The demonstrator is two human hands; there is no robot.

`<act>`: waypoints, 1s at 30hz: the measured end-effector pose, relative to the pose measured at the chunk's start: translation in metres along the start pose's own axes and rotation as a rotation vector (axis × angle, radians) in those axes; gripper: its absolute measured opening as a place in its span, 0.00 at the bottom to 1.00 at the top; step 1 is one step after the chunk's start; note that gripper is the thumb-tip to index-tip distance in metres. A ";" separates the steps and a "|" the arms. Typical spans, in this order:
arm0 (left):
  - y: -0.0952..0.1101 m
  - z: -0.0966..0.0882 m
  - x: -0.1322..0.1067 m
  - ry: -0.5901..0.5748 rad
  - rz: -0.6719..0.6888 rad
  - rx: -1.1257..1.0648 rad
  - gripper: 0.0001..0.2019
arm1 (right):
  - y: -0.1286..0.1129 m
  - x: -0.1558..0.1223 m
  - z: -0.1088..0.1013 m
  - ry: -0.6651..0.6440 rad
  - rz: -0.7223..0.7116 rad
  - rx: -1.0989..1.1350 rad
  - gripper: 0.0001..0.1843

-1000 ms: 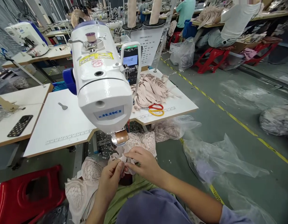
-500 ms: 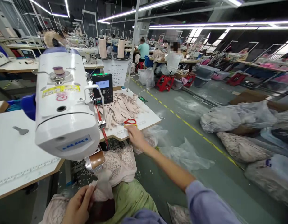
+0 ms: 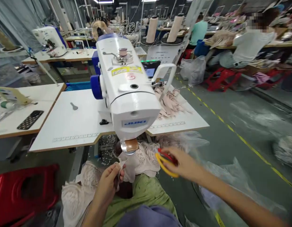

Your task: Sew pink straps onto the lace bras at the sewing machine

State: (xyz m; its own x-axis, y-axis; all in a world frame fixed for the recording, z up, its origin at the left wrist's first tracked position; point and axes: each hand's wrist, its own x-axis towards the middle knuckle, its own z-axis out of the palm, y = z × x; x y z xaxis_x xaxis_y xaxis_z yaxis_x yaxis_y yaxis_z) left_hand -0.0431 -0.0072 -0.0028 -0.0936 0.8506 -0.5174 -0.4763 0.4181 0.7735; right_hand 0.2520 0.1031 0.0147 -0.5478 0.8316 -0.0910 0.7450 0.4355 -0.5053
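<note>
My left hand (image 3: 111, 179) is closed in a pinch on the pale edge of a beige lace bra (image 3: 147, 159), below the sewing machine (image 3: 134, 104). Over my lap, the bra's patterned cups lie beneath the machine's arm end. My right hand (image 3: 185, 162) grips scissors (image 3: 168, 172) with red and yellow handles, right of the cups; the blades are hard to make out. More lace bras (image 3: 77, 194) hang beside my left forearm. A green cloth (image 3: 142, 198) covers my lap.
Beige fabric strips (image 3: 170, 104) are heaped on the white table (image 3: 195, 121). A phone (image 3: 30, 119) lies on the table at left, and a red stool (image 3: 25, 192) stands below. Plastic bags (image 3: 221, 176) cover floor at right. A person in white (image 3: 251, 47) sits behind.
My right hand has picked up the scissors from the table and brought them near the bra. My left hand still pinches the bra. The view has turned left.
</note>
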 end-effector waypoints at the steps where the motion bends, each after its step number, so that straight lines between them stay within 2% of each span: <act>1: -0.001 0.000 0.000 0.002 0.003 -0.001 0.20 | -0.015 -0.015 0.006 -0.052 -0.048 0.069 0.22; 4: -0.004 0.000 -0.002 -0.007 0.018 0.032 0.19 | -0.055 -0.038 0.021 -0.129 -0.162 0.134 0.21; 7: -0.006 -0.001 -0.004 -0.023 0.025 0.100 0.19 | -0.073 -0.034 0.033 -0.098 -0.210 0.122 0.19; 12: -0.006 -0.002 -0.007 -0.037 0.000 0.214 0.21 | -0.073 -0.019 0.045 -0.105 -0.273 0.132 0.19; 16: -0.006 -0.004 -0.008 -0.048 0.000 0.227 0.19 | -0.067 -0.020 0.044 -0.164 -0.296 0.149 0.18; 19: -0.006 -0.005 -0.007 -0.063 -0.006 0.180 0.15 | -0.064 -0.025 0.039 -0.195 -0.241 0.191 0.16; 21: -0.006 -0.007 -0.006 -0.072 -0.015 0.131 0.13 | -0.063 -0.030 0.035 -0.177 -0.149 0.240 0.14; 25: -0.004 -0.010 -0.005 -0.059 -0.025 0.056 0.18 | -0.066 -0.038 0.033 -0.171 -0.002 0.340 0.21; 30: -0.004 -0.012 -0.006 0.004 -0.010 0.056 0.22 | -0.073 -0.034 0.045 -0.162 -0.093 0.394 0.27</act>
State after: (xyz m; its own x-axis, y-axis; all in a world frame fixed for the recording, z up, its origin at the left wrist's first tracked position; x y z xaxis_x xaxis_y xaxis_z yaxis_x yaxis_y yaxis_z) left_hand -0.0513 -0.0179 -0.0076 -0.0927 0.8448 -0.5269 -0.4279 0.4441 0.7872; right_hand 0.1989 0.0276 0.0166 -0.6820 0.7164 -0.1471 0.5048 0.3156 -0.8035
